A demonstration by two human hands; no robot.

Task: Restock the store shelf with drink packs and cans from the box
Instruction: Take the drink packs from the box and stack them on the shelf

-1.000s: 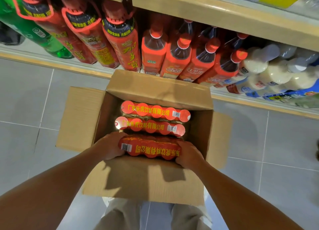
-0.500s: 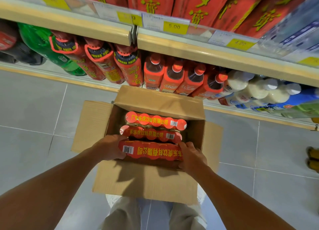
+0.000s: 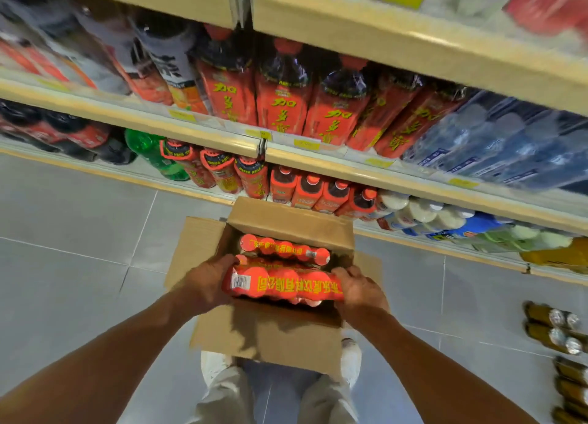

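Both hands, left hand [image 3: 208, 282] and right hand [image 3: 358, 288], fingers curled round the drink pack [image 3: 283, 285] ends; likely heavy, slippery wrap, so support underneath.

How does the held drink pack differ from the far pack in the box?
The held pack, gripped by left hand and right hand, is lifted at the box rim; the far pack sits inside. Held pack's barcode is at its left end, far pack's at its right. Both red, yellow lettering.

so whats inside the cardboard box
One red drink pack lies at the far side of the cardboard box. A second pack shows a sliver behind the lifted pack gripped by left hand and right hand. The floor is hidden.
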